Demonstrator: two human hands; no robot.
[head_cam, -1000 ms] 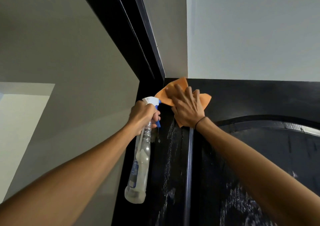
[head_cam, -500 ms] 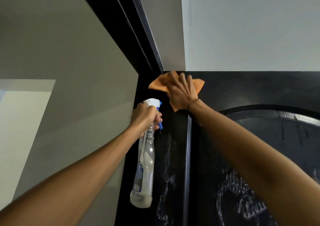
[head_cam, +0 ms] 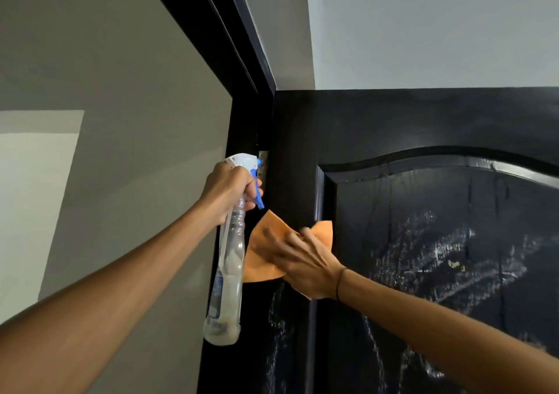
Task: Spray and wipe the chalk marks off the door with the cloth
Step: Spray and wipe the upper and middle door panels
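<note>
Chalk smears (head_cam: pixel 435 260) remain right of and below the right hand (head_cam: pixel 302 260), spread flat on the orange cloth (head_cam: pixel 260 260); door (head_cam: pixel 393 121) above looks clean. Left hand (head_cam: pixel 230 191) grips the spray bottle (head_cam: pixel 230 257).

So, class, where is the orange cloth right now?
In the head view, the orange cloth lies flat under the right hand on the door, right of the spray bottle.

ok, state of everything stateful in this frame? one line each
left hand: grips the spray bottle neck, finger on trigger
right hand: fingers spread, presses the cloth flat
spray bottle: held upright, off the door, mostly empty
cloth: orange, spread against the door's left stile
door: black, wet, chalk smears left on panel and lower stile
</note>
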